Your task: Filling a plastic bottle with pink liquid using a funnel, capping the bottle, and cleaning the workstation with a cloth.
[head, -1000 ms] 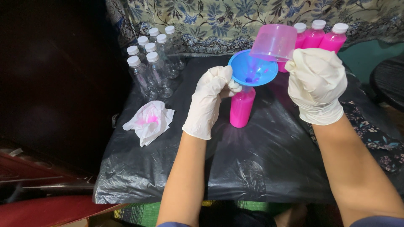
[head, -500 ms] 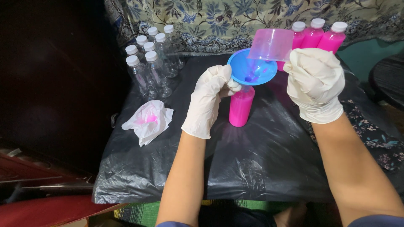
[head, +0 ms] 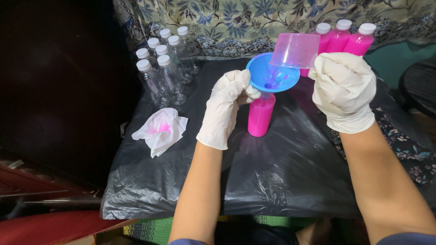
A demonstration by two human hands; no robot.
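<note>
Currently: left gloved hand [head: 225,106] grips blue plastic funnel [head: 272,75] seated in pink-filled bottle [head: 260,114] | right gloved hand [head: 344,88] grasps tilted clear cup [head: 295,50] | pour slowly, steady funnel, bottle nearly full.

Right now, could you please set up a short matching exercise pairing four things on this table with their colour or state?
Things:
1. funnel
2. crumpled tissue
3. capped bottles at back left
4. bottle under the funnel

States:
A. clear and empty
B. full of pink liquid
C. blue
D. white with a pink stain

Pairs: 1-C, 2-D, 3-A, 4-B
</note>
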